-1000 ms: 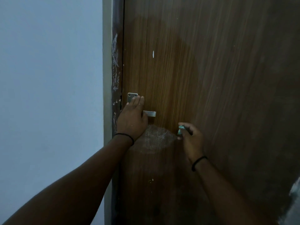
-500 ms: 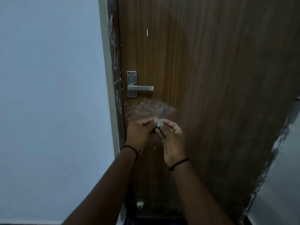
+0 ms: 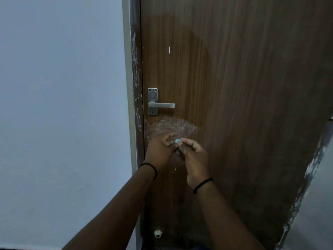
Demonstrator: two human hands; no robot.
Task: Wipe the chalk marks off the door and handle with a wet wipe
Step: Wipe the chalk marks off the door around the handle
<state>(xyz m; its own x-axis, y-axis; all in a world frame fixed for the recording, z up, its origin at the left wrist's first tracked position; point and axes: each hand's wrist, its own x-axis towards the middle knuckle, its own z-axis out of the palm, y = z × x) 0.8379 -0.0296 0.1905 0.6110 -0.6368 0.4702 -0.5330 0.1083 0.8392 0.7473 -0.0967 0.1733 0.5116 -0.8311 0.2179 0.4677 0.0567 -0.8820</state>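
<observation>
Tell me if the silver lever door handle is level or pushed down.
Level: the silver lever door handle runs horizontally from its plate, and neither hand touches it.

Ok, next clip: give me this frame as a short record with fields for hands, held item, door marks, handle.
hands: left hand and right hand together in front of the door, below the handle
held item: small teal object pinched at the fingertips of both hands; too small to identify
door marks: white chalk smear just above the hands; small white streak higher up
handle: metal lever handle, untouched
</observation>
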